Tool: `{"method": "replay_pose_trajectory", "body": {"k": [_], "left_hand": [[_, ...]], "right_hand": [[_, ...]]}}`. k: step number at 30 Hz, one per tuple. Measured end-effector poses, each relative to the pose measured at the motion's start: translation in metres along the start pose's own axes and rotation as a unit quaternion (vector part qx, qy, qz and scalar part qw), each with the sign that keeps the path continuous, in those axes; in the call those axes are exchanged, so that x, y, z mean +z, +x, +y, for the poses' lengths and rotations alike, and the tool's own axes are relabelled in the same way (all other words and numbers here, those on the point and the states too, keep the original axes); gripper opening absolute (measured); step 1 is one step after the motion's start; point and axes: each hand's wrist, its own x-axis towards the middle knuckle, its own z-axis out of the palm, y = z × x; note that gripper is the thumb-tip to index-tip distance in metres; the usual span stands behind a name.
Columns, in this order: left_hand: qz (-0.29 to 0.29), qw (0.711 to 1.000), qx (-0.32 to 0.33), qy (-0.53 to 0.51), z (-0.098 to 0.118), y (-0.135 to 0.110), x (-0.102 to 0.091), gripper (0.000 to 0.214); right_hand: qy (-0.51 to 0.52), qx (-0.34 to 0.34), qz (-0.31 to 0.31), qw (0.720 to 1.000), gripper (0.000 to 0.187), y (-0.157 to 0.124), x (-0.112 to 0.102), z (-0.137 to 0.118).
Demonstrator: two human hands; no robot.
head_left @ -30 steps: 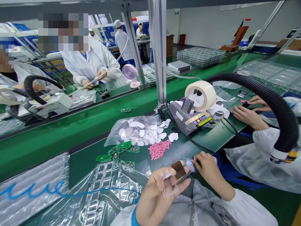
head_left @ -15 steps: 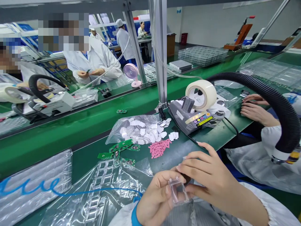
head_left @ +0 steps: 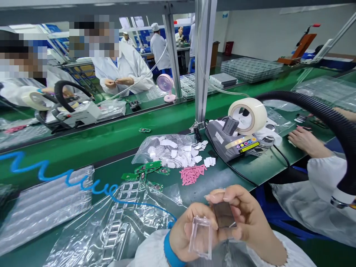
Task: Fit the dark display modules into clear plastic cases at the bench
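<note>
Clear plastic case (head_left: 200, 237), small and box-shaped, was held low in the view, close to the person's body. The left hand (head_left: 185, 234) was closed on it, thumb on one side edge and fingers curled behind. Touching the right edge of the clear plastic case was a dark plate (head_left: 224, 215), thin and rectangular. The right hand (head_left: 246, 218) pinched that plate between thumb and bent fingers, so the two hands met around the two parts.

Just beyond the hands, on the green table (head_left: 244, 170), lay a heap of pink strips (head_left: 191, 174). Beyond the left hand sat several green circuit boards (head_left: 147, 170), and past them an open bag of white squares (head_left: 169, 150). To the left of the left hand lay crumpled clear trays (head_left: 122, 218), with a blue coiled cord (head_left: 55, 174) running across them.

Farther out beyond the right hand stood a grey tape machine (head_left: 236, 139) carrying a large white roll (head_left: 247, 115). A thick black hose (head_left: 319, 115) arched over the area to the right of the right hand. Under that hose, a co-worker's hand (head_left: 306, 141) rested on the table, well apart from the person's own hands.
</note>
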Motion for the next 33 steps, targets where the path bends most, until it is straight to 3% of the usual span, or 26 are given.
{"method": "replay_pose_trajectory", "body": {"k": [8, 12, 14, 18, 22, 26, 28, 31, 33], "left_hand": [[0.000, 0.999, 0.028, -0.018, 0.000, -0.003, 0.010, 0.033], [0.018, 1.000, 0.012, -0.012, 0.005, -0.004, 0.014, 0.029], [0.032, 0.999, 0.004, 0.004, 0.007, -0.005, 0.014, 0.028], [0.055, 0.997, 0.005, 0.062, 0.008, -0.009, 0.015, 0.036], [0.090, 0.982, 0.001, 0.165, 0.010, -0.012, 0.016, 0.035], [0.099, 0.983, 0.000, 0.154, 0.011, -0.010, 0.019, 0.032], [0.098, 0.987, -0.005, 0.127, 0.009, -0.009, 0.020, 0.031], [0.086, 0.992, -0.039, 0.082, 0.006, -0.008, 0.021, 0.032], [0.077, 0.995, -0.055, 0.043, 0.005, -0.007, 0.020, 0.032]], "right_hand": [[-0.143, -0.076, -0.006, 0.987, 0.036, -0.001, 0.004, 0.000], [-0.255, -0.089, -0.011, 0.963, 0.036, -0.005, -0.002, -0.014], [-0.346, -0.111, -0.027, 0.931, 0.030, -0.007, -0.007, -0.028], [-0.530, -0.137, -0.076, 0.833, 0.004, -0.005, -0.015, -0.055], [-0.600, -0.104, -0.118, 0.784, 0.011, -0.004, -0.015, -0.065], [-0.644, -0.182, -0.105, 0.735, 0.018, -0.005, -0.010, -0.059], [-0.638, -0.208, -0.089, 0.736, 0.017, -0.007, -0.008, -0.057], [-0.574, -0.177, -0.031, 0.799, 0.018, -0.009, -0.011, -0.054], [-0.527, -0.148, 0.065, 0.834, 0.020, -0.009, -0.022, -0.044]]}}
